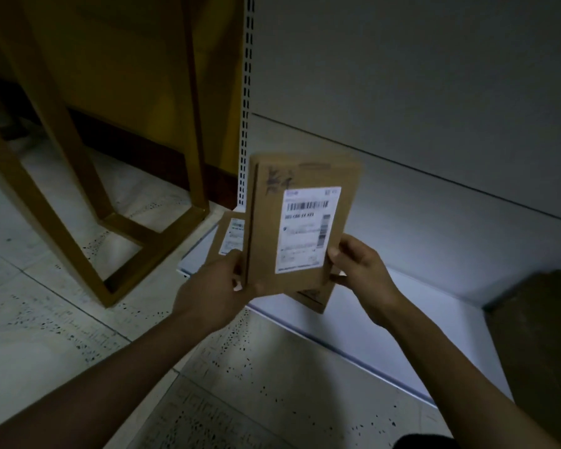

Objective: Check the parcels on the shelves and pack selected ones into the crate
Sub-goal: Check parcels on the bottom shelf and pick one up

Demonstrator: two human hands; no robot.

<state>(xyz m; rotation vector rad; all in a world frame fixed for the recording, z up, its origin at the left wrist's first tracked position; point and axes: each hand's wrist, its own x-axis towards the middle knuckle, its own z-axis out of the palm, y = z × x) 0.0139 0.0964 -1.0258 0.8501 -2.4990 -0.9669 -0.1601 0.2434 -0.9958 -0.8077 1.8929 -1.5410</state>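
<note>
Okay, both hands on one flat brown parcel (266,222), upright, label (308,230) facing me, held above the front edge of the low white shelf (434,286). Left hand (209,294) grips the lower left edge, thumb in front, fingers curled behind. Right hand (363,270) pinches the lower right corner, thumb on the label. A second parcel (230,234) sits behind it; can't tell if my fingers carry it or it rests on the shelf. Risks: both grips are low, so the tall parcel could tip back or slide out; the second one may drop to the tiled floor (62,319) if unsupported. Dim light, blurry print, so a misread label is likely. Crate not in view.
</note>
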